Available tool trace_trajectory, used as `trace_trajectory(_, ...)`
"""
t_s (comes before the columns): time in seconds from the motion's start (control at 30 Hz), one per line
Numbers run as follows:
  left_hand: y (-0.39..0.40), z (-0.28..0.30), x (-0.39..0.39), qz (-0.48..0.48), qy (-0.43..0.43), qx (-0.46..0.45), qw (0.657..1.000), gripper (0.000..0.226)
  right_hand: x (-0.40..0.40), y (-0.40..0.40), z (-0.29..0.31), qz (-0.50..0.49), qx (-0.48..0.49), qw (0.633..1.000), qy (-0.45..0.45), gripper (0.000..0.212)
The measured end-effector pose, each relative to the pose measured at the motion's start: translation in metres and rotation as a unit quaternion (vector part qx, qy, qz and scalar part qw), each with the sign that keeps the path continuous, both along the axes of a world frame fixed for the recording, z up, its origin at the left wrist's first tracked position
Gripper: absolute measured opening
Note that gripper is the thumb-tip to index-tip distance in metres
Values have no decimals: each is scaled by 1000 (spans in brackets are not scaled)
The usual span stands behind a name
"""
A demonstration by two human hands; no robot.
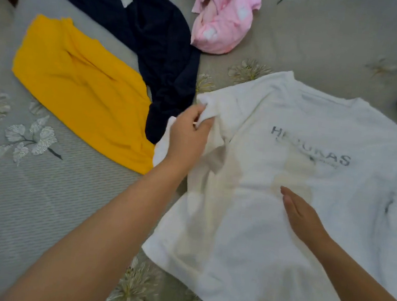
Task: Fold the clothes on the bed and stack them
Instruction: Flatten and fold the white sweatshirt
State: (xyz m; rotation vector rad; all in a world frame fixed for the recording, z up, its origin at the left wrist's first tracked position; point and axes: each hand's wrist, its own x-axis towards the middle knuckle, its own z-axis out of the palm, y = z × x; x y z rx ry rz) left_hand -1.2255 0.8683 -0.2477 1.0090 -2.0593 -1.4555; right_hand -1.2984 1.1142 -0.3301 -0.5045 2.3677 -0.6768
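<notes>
left hand (189, 134) pinching white t-shirt (272, 207) sleeve, right hand (300, 216) flat on it

The only writing stands on the chest of the white T-shirt (275, 183), beyond and to the right of the right hand (300, 217) and to the right of the left hand (189, 134). It is a faded dark print in capitals on two offset lines: the upper one starts with "H", the rest blurred; the lower one ends in "KAS" or similar. A smaller line beneath it is too blurred to read. No other text shows.
</notes>
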Motion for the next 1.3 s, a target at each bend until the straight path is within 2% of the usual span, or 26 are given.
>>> trace_trajectory(0.03, 26, 9, -18, -86, -11, 43, 995, 20, -7, 23, 6, -43, -6, 999, -4, 39)
trace_trajectory(0.07, 54, 14, -34, -194, -34, 110, 974, 33, -13, 46, 10, -94, -14, 995, -12, 38)
trace_trajectory(0.13, 109, 14, -55, -393, -120, 214, 886, 47, -22, 89, 12, -209, -34, 977, -30, 35)
trace_trajectory(0.17, 129, 9, -62, -438, -153, 213, 860, 46, -26, 107, 11, -261, -39, 964, -39, 33)
trace_trajectory(0.2, 142, -1, -67, -446, -168, 184, 859, 42, -29, 123, 9, -304, -38, 951, -47, 31)
trace_trajectory(0.3, 148, -38, -68, -367, -209, 33, 906, 35, -31, 149, -8, -364, -17, 929, -63, 27)
trace_trajectory(0.37, 131, -68, -52, -286, -260, -56, 920, 37, -28, 138, -18, -332, -12, 942, -53, 25)
trace_trajectory(0.4, 126, -82, -45, -256, -290, -66, 920, 40, -28, 130, -22, -295, -7, 955, -17, 26)
trace_trajectory(0.47, 118, -103, -33, -228, -348, -72, 907, 43, -30, 106, -30, -157, -11, 981, 113, 44)
trace_trajectory(0.53, 114, -114, -24, -236, -391, -78, 886, 46, -28, 74, -40, 27, -2, 968, 250, 69)
trace_trajectory(0.57, 113, -118, -21, -243, -403, -81, 879, 48, -29, 57, -44, 96, 26, 959, 264, 80)
trace_trajectory(0.63, 110, -121, -19, -249, -412, -94, 872, 50, -34, 27, -48, 148, 93, 968, 180, 85)
trace_trajectory(0.7, 107, -121, -21, -243, -394, -116, 879, 49, -47, 14, -58, 118, 74, 982, 130, 58)
trace_trajectory(0.77, 104, -119, -28, -230, -368, -152, 888, 49, -65, 20, -48, 73, -32, 990, 119, 38)
trace_trajectory(0.83, 104, -117, -38, -214, -335, -199, 895, 49, -84, 50, -30, -22, -179, 970, 164, 32)
trace_trajectory(0.87, 107, -117, -43, -211, -313, -230, 897, 49, -92, 72, -22, -76, -213, 954, 195, 28)
trace_trajectory(0.9, 111, -117, -50, -214, -290, -262, 895, 49, -97, 98, -16, -121, -200, 952, 199, 24)
trace_trajectory(0.97, 123, -123, -64, -238, -265, -332, 873, 52, -95, 155, -12, -205, -103, 959, 166, 16)
trace_trajectory(1.0, 130, -126, -70, -257, -279, -347, 858, 53, -86, 181, -13, -251, -50, 959, 122, 15)
trace_trajectory(1.07, 146, -133, -77, -293, -364, -322, 823, 56, -63, 217, -15, -308, 21, 950, 47, 28)
trace_trajectory(1.1, 150, -137, -77, -302, -404, -318, 803, 55, -55, 225, -14, -299, 37, 952, 55, 34)
trace_trajectory(1.17, 156, -142, -73, -315, -439, -331, 773, 46, -54, 229, -10, -236, 32, 960, 145, 39)
trace_trajectory(1.23, 157, -144, -71, -315, -376, -374, 787, 37, -72, 221, -6, -144, -11, 949, 279, 39)
trace_trajectory(1.3, 155, -140, -75, -325, -306, -425, 787, 31, -100, 195, -5, -70, -55, 929, 360, 31)
